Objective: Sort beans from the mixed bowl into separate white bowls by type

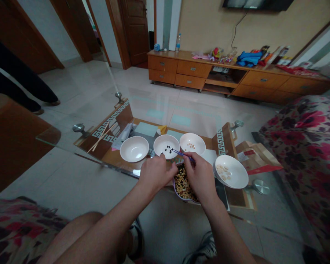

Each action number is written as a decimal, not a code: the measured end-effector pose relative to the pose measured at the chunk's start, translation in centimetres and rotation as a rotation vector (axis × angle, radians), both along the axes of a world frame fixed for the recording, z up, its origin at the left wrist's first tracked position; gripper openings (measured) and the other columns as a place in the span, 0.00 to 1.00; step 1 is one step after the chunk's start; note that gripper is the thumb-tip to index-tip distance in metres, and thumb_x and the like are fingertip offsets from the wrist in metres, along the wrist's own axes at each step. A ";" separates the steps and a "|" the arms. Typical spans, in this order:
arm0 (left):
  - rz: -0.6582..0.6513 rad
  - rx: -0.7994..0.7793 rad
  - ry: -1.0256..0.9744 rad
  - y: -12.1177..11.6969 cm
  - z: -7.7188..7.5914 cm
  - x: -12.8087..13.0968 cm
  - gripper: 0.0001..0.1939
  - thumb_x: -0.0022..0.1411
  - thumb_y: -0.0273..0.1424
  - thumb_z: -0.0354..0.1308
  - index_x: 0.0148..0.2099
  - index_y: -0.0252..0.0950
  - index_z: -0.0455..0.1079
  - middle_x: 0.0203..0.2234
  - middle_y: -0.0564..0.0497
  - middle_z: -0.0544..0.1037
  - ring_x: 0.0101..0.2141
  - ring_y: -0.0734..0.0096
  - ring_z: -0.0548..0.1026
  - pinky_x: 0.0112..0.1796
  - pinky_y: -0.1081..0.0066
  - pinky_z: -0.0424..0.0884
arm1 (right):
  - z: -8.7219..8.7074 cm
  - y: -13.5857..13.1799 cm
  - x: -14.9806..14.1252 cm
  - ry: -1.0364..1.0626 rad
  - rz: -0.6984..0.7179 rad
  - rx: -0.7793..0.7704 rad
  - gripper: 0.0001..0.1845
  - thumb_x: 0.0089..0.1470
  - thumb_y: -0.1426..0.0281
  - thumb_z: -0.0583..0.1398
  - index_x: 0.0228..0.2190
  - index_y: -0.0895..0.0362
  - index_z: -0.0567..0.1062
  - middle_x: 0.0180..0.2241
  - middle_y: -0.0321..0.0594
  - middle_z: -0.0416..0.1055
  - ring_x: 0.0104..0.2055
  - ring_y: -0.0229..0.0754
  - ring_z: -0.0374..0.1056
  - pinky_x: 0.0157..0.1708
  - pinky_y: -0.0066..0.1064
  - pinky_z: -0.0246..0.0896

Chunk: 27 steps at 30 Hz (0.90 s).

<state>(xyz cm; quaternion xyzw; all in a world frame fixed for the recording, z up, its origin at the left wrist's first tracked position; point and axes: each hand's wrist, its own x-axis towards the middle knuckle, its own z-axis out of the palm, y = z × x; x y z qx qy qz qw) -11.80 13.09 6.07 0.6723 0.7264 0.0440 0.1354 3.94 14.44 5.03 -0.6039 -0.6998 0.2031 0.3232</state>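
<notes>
My right hand [202, 174] grips slim blue-purple tweezers [183, 153], their tips over the middle white bowl [157, 146]. Several black beans [168, 149] lie in that bowl. My left hand [155, 170] rests at the bowl's near rim with thumb and fingers apart; its other fingers are partly hidden. Below both hands sits a purple-rimmed container [176, 190] of mixed beans and grains [183, 183], partly covered by my right hand. One white bowl [134, 149] on the left looks empty. Other white bowls hold small orange-tan pieces [191, 146] and pale flat seeds [223, 171].
A glass table [110, 163] with a wooden lower shelf carries the bowls. Wooden chopsticks [101, 137] lie left, and a paper bag [257, 156] stands right. Beyond is a cabinet [192, 69] with clutter. A person's dark trouser legs [22, 73] show at far left.
</notes>
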 end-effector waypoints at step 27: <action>-0.125 0.017 -0.200 0.2 -0.6 -0.4 0.10 0.68 0.35 0.49 0.47 0.37 0.66 0.33 0.44 0.82 0.35 0.57 0.81 0.35 0.66 0.71 | 0.7 0.0 3.7 0.027 -0.067 -0.063 0.15 0.61 0.59 0.57 0.40 0.54 0.80 0.32 0.43 0.81 0.34 0.48 0.77 0.35 0.36 0.65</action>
